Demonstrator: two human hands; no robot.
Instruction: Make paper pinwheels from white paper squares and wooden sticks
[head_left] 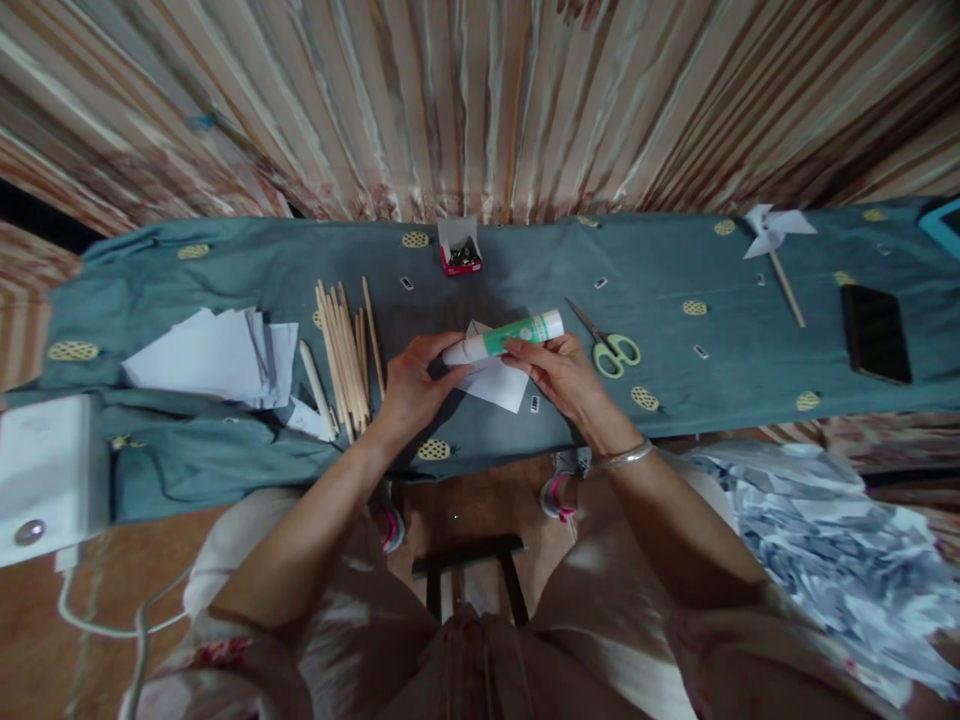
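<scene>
A green and white glue stick point(517, 334) lies slantwise between my two hands, above the table. The fingers of my left hand point(420, 375) pinch its white left end. My right hand point(559, 370) grips the green body near the other end. Under the glue stick is a piece of white paper point(501, 385), partly covered by it. Just right of my right hand rest scissors point(611, 350) with light green handles. Several wooden sticks point(345, 355) lie to the left of my left hand.
Left on the cloth-covered table point(525, 440) are stacked white papers point(206, 358) and a white pen-like stick point(319, 385). A small red box point(460, 262) of metal pieces stands behind. Rightward are a paper pinwheel point(772, 235), a phone point(876, 333) and, lower, heaped paper point(840, 550).
</scene>
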